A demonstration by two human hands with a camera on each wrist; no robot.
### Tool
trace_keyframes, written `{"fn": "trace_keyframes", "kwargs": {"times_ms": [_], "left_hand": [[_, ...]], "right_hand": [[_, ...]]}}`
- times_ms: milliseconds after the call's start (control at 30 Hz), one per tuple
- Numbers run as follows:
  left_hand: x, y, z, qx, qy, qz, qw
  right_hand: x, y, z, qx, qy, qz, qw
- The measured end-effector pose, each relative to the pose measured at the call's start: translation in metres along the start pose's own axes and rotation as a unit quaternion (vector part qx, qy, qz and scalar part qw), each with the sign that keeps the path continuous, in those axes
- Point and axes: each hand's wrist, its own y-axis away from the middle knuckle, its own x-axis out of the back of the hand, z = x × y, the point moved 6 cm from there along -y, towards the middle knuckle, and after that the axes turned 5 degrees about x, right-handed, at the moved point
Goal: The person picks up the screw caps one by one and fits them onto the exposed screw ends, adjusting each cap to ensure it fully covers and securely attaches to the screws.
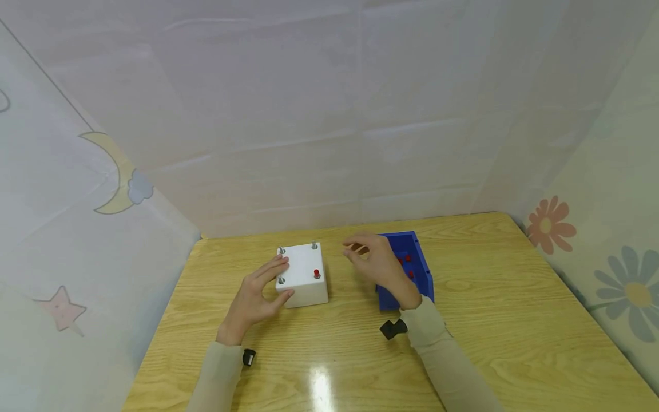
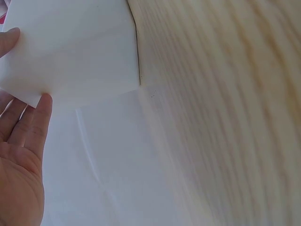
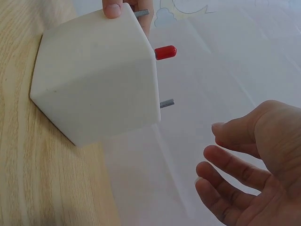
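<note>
A white box [image 1: 302, 266] stands on the table, with several threaded bolts rising from the corners of its top. A red cap [image 1: 316, 273] covers the near right bolt; in the right wrist view the red cap [image 3: 165, 52] sits upright between two bare bolts. My left hand [image 1: 259, 292] holds the box at its left side, thumb on the near face and fingertips over the top's left edge. To the right of the box hovers my right hand [image 1: 374, 260], fingers loosely bent. Nothing shows between its thumb and fingers in the right wrist view.
A blue bin [image 1: 424, 269] lies behind and right of my right hand, partly covered by it. Several loose red caps [image 1: 408, 258] are inside. The wooden table [image 1: 350, 355] ends at a pale cloth backdrop [image 1: 288, 160].
</note>
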Motion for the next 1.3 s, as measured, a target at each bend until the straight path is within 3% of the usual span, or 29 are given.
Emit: {"fn": "trace_keyframes", "kwargs": {"times_ms": [500,833,1300], "left_hand": [[-0.001,0.0,0.001,0.001,0.002,0.0,1.0],[-0.001,-0.001,0.0,-0.001,0.002,0.001,1.0],[-0.001,-0.002,0.002,0.003,0.002,-0.003,1.0]], "right_hand": [[0.013,0.003,0.009,-0.023,0.05,-0.035,0.9979],[0.023,0.008,0.021,-0.06,0.062,-0.074,0.9935],[0.035,0.012,0.032,-0.105,0.113,-0.09,0.984]]}}
